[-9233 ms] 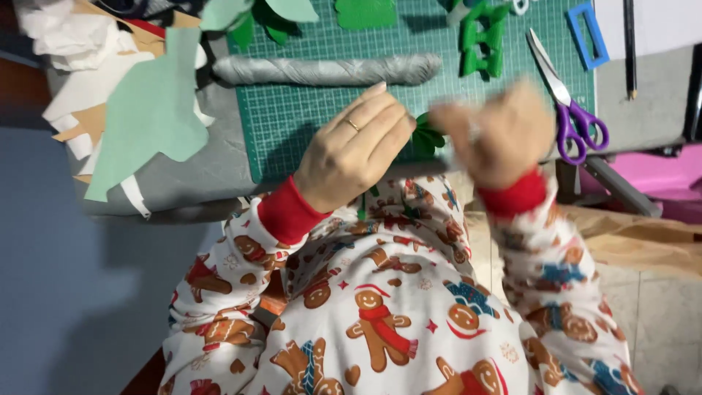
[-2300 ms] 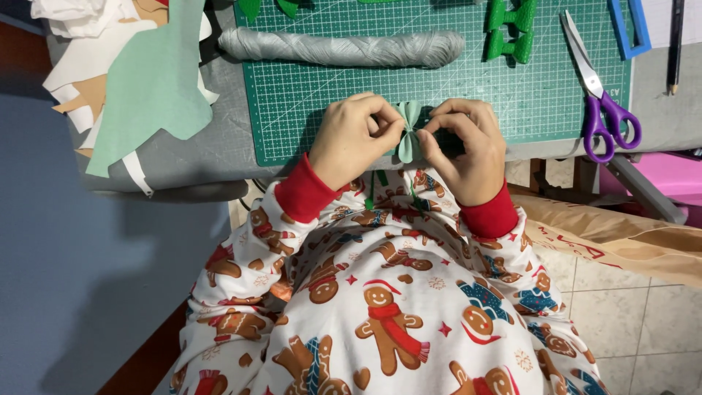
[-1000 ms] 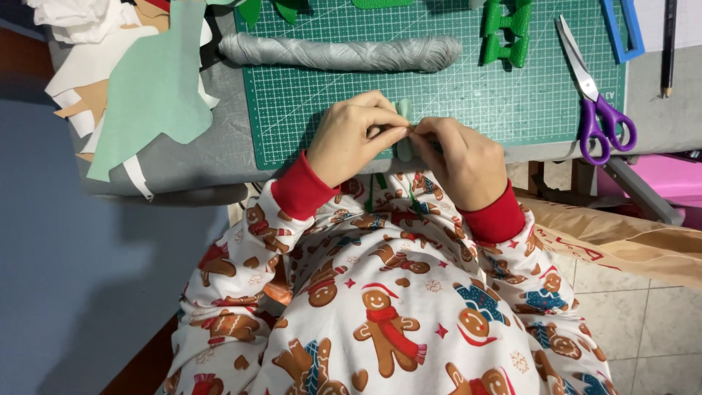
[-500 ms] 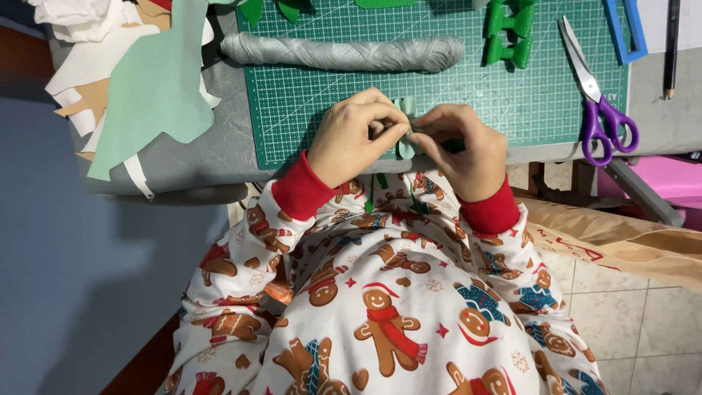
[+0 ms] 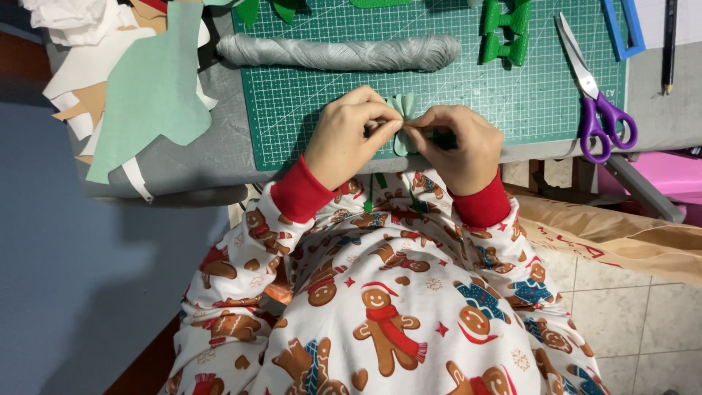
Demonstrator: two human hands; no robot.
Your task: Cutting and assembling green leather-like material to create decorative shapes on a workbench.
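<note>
L hand (image 5: 349,135) & R hand (image 5: 457,146) both pinched on soft pale-green pleated fabric bow (image 5: 402,117), above gridded green cutting mat (image 5: 468,88).

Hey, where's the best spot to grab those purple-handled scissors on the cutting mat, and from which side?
Probably take the purple-handled scissors by the two finger loops, coming from the near right edge of the green cutting mat. The loops point toward the person and overhang the mat's corner, while the closed blades point away. The right hand is nearest.
</note>
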